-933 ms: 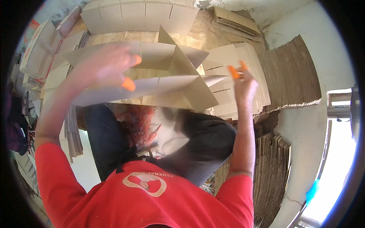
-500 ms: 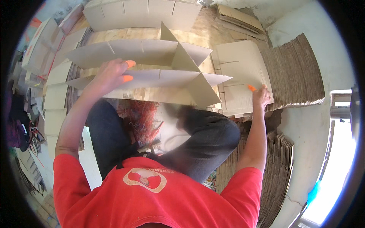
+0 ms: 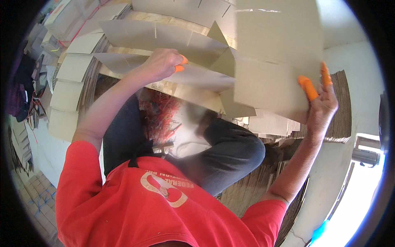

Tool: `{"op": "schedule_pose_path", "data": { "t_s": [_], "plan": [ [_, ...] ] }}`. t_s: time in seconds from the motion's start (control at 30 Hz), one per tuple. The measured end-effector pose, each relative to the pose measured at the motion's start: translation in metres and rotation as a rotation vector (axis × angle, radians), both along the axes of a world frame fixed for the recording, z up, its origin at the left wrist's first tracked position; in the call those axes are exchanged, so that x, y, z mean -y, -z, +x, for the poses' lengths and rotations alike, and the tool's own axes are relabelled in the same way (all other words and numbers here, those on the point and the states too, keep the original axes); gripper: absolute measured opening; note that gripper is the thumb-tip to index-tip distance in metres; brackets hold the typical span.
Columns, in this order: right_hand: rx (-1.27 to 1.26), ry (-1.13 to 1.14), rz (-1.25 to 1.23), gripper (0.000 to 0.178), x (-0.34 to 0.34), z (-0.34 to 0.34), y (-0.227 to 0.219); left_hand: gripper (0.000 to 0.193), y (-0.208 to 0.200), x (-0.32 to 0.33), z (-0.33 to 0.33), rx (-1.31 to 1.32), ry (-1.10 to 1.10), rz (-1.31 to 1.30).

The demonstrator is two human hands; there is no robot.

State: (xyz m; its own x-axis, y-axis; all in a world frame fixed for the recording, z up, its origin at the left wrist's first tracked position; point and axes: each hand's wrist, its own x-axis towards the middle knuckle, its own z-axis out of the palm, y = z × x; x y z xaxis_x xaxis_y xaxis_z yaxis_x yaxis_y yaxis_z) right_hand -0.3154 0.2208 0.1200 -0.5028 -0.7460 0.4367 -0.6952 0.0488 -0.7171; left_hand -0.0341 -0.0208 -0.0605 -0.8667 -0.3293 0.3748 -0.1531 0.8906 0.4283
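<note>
Raised in my right hand [image 3: 323, 101] is a broad brown cardboard sheet [image 3: 273, 61], gripped at its lower right edge. Orange covers on two fingertips lie against that sheet. My left hand [image 3: 162, 64], also with orange-tipped fingers, is closed at the upper edge of the near strip of a cardboard divider [image 3: 201, 76]. Long strips of this divider stand on edge, with a shorter crosspiece [image 3: 224, 61] slotted across them at the right. The raised sheet hides part of the divider's right end.
Stacked cardboard pieces [image 3: 341, 107] stand at the right, with more sheets [image 3: 271, 123] under the raised one. Overlapping stacks [image 3: 68, 92] line the left. A slotted cardboard panel [image 3: 181, 8] stands at the back. Red shreds [image 3: 158, 117] lie between my legs.
My right hand has lifted a cardboard sheet from the flat pile at the right. My left hand has shifted rightward along the divider. The whole view has turned slightly.
</note>
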Motion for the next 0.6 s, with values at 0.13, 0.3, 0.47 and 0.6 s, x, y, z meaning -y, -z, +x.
{"op": "schedule_pose_path", "data": {
  "t_s": [0.13, 0.3, 0.47, 0.6],
  "plan": [
    [0.126, -0.166, 0.123, 0.062, 0.034, 0.047, 0.004, 0.018, 0.007, 0.001, -0.002, -0.052, 0.004, -0.007],
    [-0.099, -0.131, 0.281, 0.061, 0.056, 0.050, 0.020, 0.012, 0.015, 0.003, -0.004, -0.078, -0.003, -0.035],
    [0.055, -0.215, 0.219, 0.062, 0.066, 0.060, 0.025, 0.009, 0.016, 0.002, -0.003, -0.085, -0.038, -0.014],
    [-0.047, -0.170, 0.342, 0.062, 0.074, 0.060, 0.029, 0.014, 0.013, 0.002, -0.006, 0.004, -0.053, 0.004]
  ]
}}
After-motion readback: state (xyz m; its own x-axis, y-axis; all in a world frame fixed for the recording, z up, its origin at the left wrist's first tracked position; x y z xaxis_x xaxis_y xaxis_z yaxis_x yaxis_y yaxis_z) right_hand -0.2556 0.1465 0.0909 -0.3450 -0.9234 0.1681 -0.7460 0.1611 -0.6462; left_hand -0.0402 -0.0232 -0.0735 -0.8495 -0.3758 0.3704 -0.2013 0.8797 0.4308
